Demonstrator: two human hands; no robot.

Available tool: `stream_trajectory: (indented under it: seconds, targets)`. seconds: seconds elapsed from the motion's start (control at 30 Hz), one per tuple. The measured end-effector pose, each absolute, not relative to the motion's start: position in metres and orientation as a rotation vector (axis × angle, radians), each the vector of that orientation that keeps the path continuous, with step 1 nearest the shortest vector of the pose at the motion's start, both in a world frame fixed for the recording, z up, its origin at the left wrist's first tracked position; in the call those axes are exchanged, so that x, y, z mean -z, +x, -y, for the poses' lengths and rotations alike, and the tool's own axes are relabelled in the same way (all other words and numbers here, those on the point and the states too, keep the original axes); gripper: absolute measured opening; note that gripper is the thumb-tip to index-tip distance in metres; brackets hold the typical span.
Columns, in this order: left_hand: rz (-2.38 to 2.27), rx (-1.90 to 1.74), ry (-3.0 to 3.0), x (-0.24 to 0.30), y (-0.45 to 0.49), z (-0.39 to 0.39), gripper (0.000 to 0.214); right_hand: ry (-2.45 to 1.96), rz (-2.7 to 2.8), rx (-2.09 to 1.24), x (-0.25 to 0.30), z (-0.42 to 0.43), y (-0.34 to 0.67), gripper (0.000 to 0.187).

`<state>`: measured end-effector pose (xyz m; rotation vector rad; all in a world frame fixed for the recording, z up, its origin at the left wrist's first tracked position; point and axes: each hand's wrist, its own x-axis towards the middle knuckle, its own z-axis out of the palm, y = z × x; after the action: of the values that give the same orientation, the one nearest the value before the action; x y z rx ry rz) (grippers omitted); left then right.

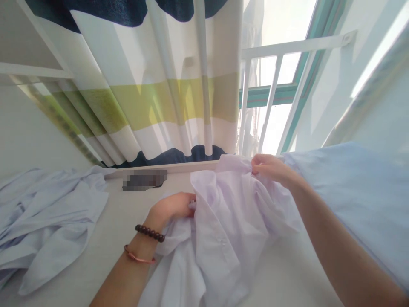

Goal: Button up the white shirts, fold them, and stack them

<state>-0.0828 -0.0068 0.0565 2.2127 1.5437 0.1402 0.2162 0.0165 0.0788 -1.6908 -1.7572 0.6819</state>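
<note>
A white button-up shirt (223, 230) lies crumpled on the pale sheet, its collar end toward the far rail. My right hand (265, 165) pinches the cloth at the upper right, near the collar. On the other side, my left hand (175, 207) is closed on the shirt's left part, its fingertips partly behind a fold. Two bracelets, one of dark beads (150, 233) and one reddish band (139, 258), circle my left wrist. The lower end of the shirt runs out of view.
More white clothing (57, 217) lies heaped at the left. A blurred dark object (143, 180) rests by the far edge. Light blue cloth (358, 200) is at the right. Beyond stand a striped curtain (179, 98), a white railing (271, 81) and a bright window.
</note>
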Motion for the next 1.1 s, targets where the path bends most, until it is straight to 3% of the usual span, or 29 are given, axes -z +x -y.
stream_trajectory:
  seconds: [0.1, 0.27, 0.33, 0.57, 0.7, 0.77, 0.93, 1.1]
  targets:
    - [-1.453, -0.067, 2.242, -0.061, -0.085, 0.004, 0.025, -1.768, 1.936, -0.652, -0.090, -0.008, 0.223, 0.011]
    - [-1.378, -0.453, 2.192, -0.069, -0.077, -0.001, 0.024, -1.666, 2.052, -0.703, -0.082, -0.001, 0.205, 0.068]
    - [-1.450, -0.510, 2.159, -0.072, -0.075, -0.003, 0.024, -1.625, 2.108, -0.719, -0.081, 0.001, 0.199, 0.074]
    - [-1.661, -0.599, 2.145, -0.081, -0.075, 0.006, 0.038, -1.687, 2.249, -0.636, -0.087, 0.005, 0.195, 0.042]
    - [-1.599, -0.446, 2.198, -0.082, -0.066, 0.009, 0.020, -1.603, 2.371, -0.673, -0.091, 0.007, 0.188, 0.010]
    - [-1.615, -0.526, 2.239, -0.084, -0.067, 0.007, 0.010, -1.575, 2.381, -0.669, -0.097, 0.007, 0.193, 0.014]
    - [-1.918, -1.028, 2.122, -0.103, -0.102, -0.003, 0.012, -1.800, 2.069, -0.411, -0.112, 0.003, 0.241, 0.019]
    - [-1.794, -1.281, 1.907, -0.115, -0.134, -0.004, 0.006, -1.848, 2.006, -0.343, -0.113, 0.003, 0.270, 0.017]
